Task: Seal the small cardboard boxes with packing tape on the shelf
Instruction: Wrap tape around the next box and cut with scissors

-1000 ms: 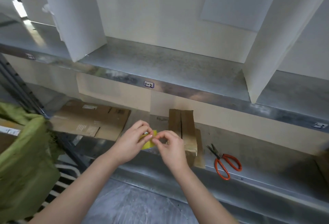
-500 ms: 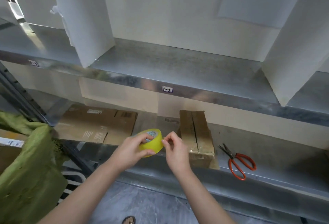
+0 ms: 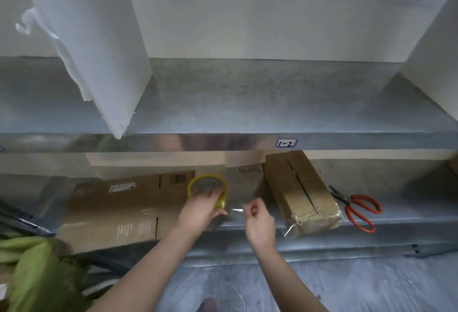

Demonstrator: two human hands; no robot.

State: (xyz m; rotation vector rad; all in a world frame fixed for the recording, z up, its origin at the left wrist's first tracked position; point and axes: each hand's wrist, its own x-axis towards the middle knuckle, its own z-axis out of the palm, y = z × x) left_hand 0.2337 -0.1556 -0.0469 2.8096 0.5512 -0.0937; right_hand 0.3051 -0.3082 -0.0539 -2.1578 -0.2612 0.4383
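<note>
— What's going on?
— The left hand (image 3: 202, 208) is gripping the tape roll (image 3: 207, 187); the right hand (image 3: 259, 220) is pinching its loose end (image 3: 237, 210).
— And the box?
— The box (image 3: 301, 190) is lying on the shelf (image 3: 409, 202), just right of the right hand, scissors (image 3: 360, 211) beyond.

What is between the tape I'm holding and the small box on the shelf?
Nothing visible. The left hand grips the tape roll, the right hand pinches the loose tape end, and only bare shelf lies between that hand and the small box. The scissors lie beyond the box, on its right.
</note>
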